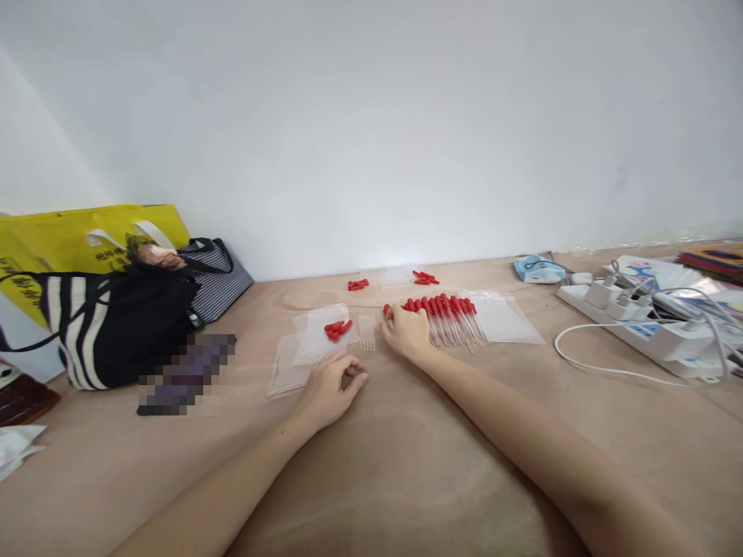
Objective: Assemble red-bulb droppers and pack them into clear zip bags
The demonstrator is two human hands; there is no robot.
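Note:
My right hand [408, 331] is closed at the left end of a row of droppers [444, 305], glass tubes with red rubber bulbs lying side by side. A red bulb [386, 309] shows at its fingertips; the tube of that dropper is hidden by the hand. My left hand [333, 387] rests on the table with curved fingers, thumb apart, holding nothing. Just beyond it lie several loose glass tubes [367, 333] and a small pile of red bulbs [337, 330] on clear plastic bags [290, 367].
More red bulbs [358, 285] and clear tubes [396, 282] lie near the wall. Another plastic bag [511, 321] is partly under the droppers. To the right are a blue mask [539, 269] and a power strip [638, 329] with cables. Bags [133, 309] and a pixelated object [189, 375] are left.

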